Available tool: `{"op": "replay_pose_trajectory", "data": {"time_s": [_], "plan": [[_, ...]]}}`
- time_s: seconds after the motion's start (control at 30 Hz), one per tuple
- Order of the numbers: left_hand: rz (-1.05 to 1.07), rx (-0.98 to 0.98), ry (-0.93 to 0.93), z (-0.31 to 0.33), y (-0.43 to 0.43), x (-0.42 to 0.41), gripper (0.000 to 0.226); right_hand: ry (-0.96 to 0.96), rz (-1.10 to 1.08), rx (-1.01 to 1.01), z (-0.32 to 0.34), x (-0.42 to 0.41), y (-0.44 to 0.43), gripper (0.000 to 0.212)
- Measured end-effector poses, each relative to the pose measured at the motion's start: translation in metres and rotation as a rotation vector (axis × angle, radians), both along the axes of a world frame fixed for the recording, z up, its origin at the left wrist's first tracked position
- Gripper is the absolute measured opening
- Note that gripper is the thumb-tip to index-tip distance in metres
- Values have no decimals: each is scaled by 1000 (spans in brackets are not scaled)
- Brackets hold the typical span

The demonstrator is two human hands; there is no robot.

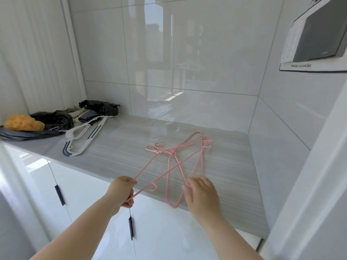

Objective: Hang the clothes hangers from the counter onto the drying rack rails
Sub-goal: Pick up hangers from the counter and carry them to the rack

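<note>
Head view, left to right: at the far left end of the grey streaked countertop (231, 177) lies a fluffy orange cloth (23, 123) on crumpled black plastic bags (53, 120), with a bundle of dark and beige fabric (97, 107) behind them against the glossy white tiled wall (197, 53). Just beside this heap rest several white and grey-blue plastic hangers (84, 136), stacked flat and well apart from the task's hangers. Below the counter are glossy white cabinet doors (165, 231) with dark vertical handles (131, 228). The left hand (123, 192) grips one corner of the tangled pink wire hangers (180, 158), its fingers curled round the wire just off the counter's front edge. The rest of the pink pile lies on the countertop right of centre, hooks pointing to the left and to the far side, wires crossing one another. The right hand (203, 196), seen from the back, has its fingertips curled onto the near ends of these wires at the counter's front edge, pinching them. High on the right wall stands a white appliance with a dark grey door (319, 34); a line of small dark print (300, 66) runs along the white mat beneath it, too blurred to read.
</note>
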State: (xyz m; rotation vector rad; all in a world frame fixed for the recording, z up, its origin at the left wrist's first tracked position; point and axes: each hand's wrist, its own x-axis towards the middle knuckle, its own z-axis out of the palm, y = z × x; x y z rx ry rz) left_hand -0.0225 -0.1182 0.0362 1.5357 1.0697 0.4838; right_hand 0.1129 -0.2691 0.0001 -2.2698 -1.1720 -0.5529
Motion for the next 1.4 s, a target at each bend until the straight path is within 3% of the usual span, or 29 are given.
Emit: {"op": "replay_pose_trajectory", "data": {"time_s": [0.13, 0.4, 0.43, 0.53, 0.57, 0.67, 0.73, 0.8, 0.9, 1.03, 1.13, 1.23, 1.4], "plan": [[1, -23, -24, 1, -3, -5, 13, 55, -14, -312, 4, -21, 15, 53], [7, -29, -47, 8, 5, -25, 16, 105, -132, -383, 6, -25, 25, 43], [11, -23, -42, 8, 7, -28, 17, 95, -113, -402, 1, -21, 26, 49], [11, 7, -5, 5, 12, -34, 18, 215, -94, -475, 2, -27, 27, 95], [9, 11, 4, 3, 13, -34, 18, 216, -84, -482, 2, -29, 28, 97], [0, -8, -4, 1, 15, -34, 19, 200, -83, -499, 1, -29, 32, 54], [3, -31, -24, 0, 18, -34, 19, 194, -65, -466, 0, -30, 34, 40], [17, -57, -52, 1, 24, -37, 18, 194, -57, -412, 0, -29, 34, 39], [38, -71, -69, 2, 33, -41, 17, 232, -72, -298, 8, -25, 35, 57], [80, -76, -113, 5, 43, -46, 15, 149, -109, -95, 7, -14, 39, 30], [127, -76, -149, 10, 51, -50, 15, 224, -123, -193, 1, -7, 36, 31], [123, -41, -154, 15, 53, -54, 15, 81, -132, -205, 6, -6, 33, 32], [94, 42, -110, 27, 47, -69, 18, 216, -130, -343, 5, -2, 32, 45]]}}
